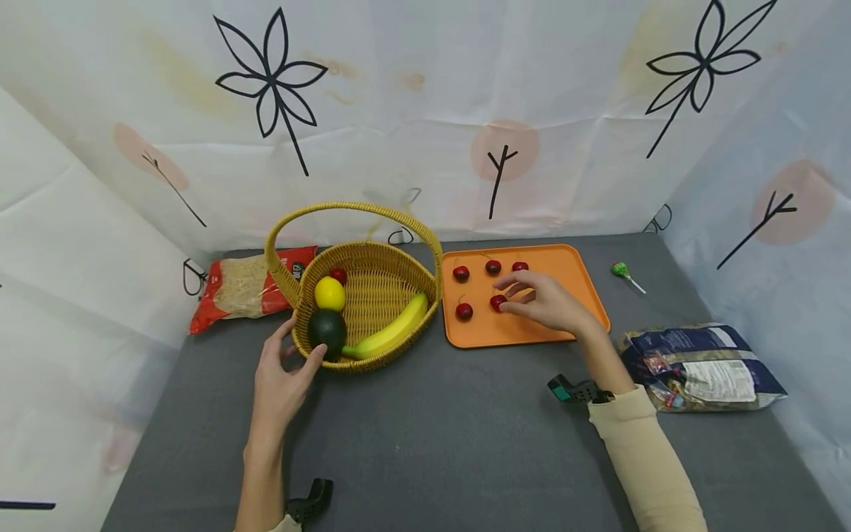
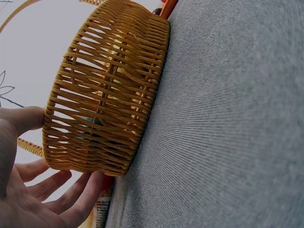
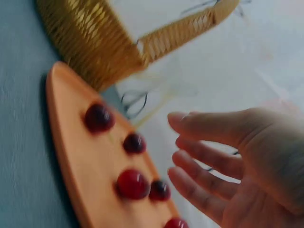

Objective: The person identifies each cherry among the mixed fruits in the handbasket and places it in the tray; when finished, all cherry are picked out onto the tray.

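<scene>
A yellow wicker basket (image 1: 367,255) with a tall handle stands left of centre, holding a banana (image 1: 392,332), a lemon (image 1: 329,293), a dark green avocado-like fruit (image 1: 327,330) and a small red fruit (image 1: 339,275). My left hand (image 1: 284,377) grips its near left side, thumb at the rim and fingers against the outer weave (image 2: 104,104). Over the orange tray (image 1: 558,295) hovers my right hand (image 1: 541,301), thumb and fingers apart close to a cherry (image 1: 497,303). Several other cherries (image 1: 464,311) lie on the tray. The right wrist view shows nothing between those fingers (image 3: 204,152).
Behind the basket's left lies a red and clear food bag (image 1: 242,284). A green lollipop (image 1: 625,275) is right of the tray. Nearer, a dark blue packet (image 1: 705,368) lies beside my right forearm. Printed white cloth (image 1: 425,111) walls the grey table (image 1: 452,443).
</scene>
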`<state>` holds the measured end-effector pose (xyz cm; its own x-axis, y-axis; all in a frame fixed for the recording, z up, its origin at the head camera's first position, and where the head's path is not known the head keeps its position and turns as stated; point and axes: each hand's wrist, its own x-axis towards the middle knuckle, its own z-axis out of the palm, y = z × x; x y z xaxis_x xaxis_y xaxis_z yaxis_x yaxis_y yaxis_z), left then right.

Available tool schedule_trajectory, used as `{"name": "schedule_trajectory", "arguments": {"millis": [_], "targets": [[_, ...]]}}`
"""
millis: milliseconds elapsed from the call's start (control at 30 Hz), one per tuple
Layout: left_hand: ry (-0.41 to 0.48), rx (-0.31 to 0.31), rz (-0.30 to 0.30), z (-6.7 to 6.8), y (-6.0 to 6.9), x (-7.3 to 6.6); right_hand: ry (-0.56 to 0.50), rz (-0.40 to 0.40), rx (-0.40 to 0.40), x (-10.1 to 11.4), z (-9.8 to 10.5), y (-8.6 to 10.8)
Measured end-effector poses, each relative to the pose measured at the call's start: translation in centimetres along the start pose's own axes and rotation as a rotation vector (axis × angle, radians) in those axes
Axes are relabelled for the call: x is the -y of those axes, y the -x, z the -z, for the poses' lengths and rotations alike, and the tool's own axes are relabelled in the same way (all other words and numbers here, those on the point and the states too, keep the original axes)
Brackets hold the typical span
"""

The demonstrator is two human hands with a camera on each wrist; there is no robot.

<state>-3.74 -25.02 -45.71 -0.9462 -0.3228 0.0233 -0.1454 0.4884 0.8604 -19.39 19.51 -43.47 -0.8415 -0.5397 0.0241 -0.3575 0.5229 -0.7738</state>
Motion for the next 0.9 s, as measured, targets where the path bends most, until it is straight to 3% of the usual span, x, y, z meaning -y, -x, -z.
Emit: {"name": "schedule_trajectory", "arguments": {"millis": [300, 500, 667, 900], "targets": [[0.001, -0.005, -0.004, 0.0, 0.0, 0.0, -0.145, 0.196, -0.059, 4.9, -0.8, 0.8], [-0.001, -0.005, -0.001, 0.0, 0.0, 0.0, -0.269, 0.334, -0.006, 8.3, -2.7, -0.2], [0.007, -0.004, -0.002, -0.1, 0.0, 0.0, -0.322, 0.388, 0.055, 10.2, -5.3, -2.3], [-0.002, -0.005, 0.001, -0.1, -0.1, 0.2, -0.323, 0.336, 0.130, 12.0, -8.8, -7.6]]}}
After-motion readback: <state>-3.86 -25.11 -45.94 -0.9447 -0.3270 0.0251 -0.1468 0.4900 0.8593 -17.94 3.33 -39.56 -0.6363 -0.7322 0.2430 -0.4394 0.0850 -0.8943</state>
